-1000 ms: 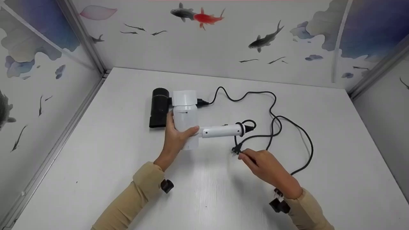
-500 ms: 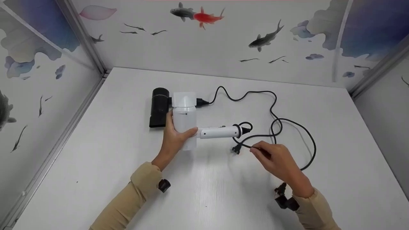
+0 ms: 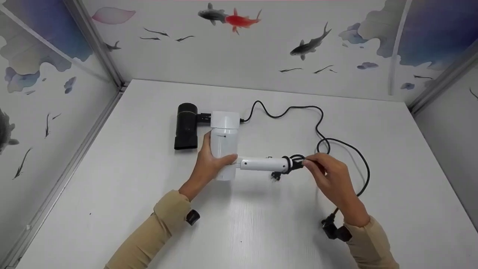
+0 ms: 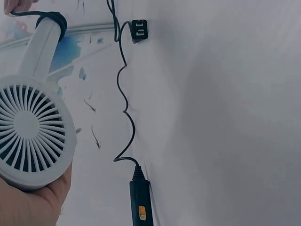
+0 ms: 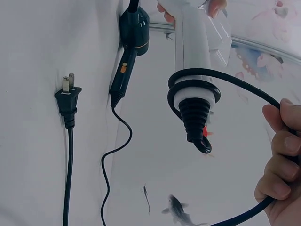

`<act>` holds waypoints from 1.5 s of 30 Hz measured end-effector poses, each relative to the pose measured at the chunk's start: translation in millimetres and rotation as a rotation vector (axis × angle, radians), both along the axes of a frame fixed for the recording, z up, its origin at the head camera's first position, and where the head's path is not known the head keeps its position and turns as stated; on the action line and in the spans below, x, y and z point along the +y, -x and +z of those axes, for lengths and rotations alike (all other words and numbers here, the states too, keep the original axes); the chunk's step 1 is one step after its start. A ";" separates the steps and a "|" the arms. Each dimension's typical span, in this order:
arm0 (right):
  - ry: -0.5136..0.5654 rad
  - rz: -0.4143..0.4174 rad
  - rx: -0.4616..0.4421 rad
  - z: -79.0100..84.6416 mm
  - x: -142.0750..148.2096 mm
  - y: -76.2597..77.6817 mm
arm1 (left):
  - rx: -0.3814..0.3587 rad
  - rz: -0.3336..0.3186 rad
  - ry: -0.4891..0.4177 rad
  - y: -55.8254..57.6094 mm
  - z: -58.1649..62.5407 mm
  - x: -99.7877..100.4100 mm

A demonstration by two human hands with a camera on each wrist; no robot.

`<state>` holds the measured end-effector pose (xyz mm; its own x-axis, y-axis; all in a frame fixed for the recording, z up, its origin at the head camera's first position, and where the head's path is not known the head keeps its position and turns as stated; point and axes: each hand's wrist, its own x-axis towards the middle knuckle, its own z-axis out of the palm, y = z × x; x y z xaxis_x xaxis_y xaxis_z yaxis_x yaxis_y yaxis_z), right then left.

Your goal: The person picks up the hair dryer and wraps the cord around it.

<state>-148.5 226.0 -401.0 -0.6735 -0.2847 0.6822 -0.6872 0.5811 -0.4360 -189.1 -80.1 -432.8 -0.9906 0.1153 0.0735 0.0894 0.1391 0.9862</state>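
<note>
My left hand (image 3: 205, 162) grips the barrel of a white hair dryer (image 3: 224, 145), thumb across its near side. Its handle (image 3: 261, 164) points right. The round intake grille (image 4: 26, 125) faces the left wrist camera. A black power cord (image 5: 240, 85) is wound round the handle's end, by the ribbed cord sleeve (image 5: 194, 117). Just right of that end, my right hand (image 3: 334, 175) pinches this cord between thumb and forefinger; its other fingers curl in over the cord in the right wrist view.
A black hair dryer (image 3: 186, 127) lies at the left back of the white table (image 3: 149, 97). Its thin cord (image 3: 295, 107) runs right in curves and loops. A two-pin plug (image 5: 69, 96) lies on the table, below the white handle's end in the head view. Patterned walls surround the table.
The white hair dryer has shifted right and slightly nearer me with my left hand. My right hand has moved right and up from below the handle, carrying the cord to the handle's end.
</note>
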 end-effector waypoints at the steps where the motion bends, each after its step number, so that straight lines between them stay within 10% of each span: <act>1: 0.009 -0.005 -0.009 0.7 0.0 0.9 | -0.005 -0.014 0.001 -0.8 0.0 0.4; 13: 0.079 0.001 -0.125 12.0 -5.5 3.8 | 0.011 -0.146 -0.043 -6.2 6.2 7.9; 22: 0.183 0.006 -0.543 -0.8 9.2 16.3 | -0.014 -0.178 -0.130 -11.7 13.2 9.9; 30: 0.148 0.238 -0.741 -13.9 15.6 20.9 | -0.001 -0.169 -0.177 -15.3 17.5 12.0; 36: 0.145 0.333 -0.705 -18.5 5.9 17.2 | -0.009 -0.143 -0.214 -17.0 21.5 13.2; 45: 0.113 0.013 -0.801 -28.5 -9.7 8.2 | 0.044 -0.059 -0.271 -18.3 24.1 11.0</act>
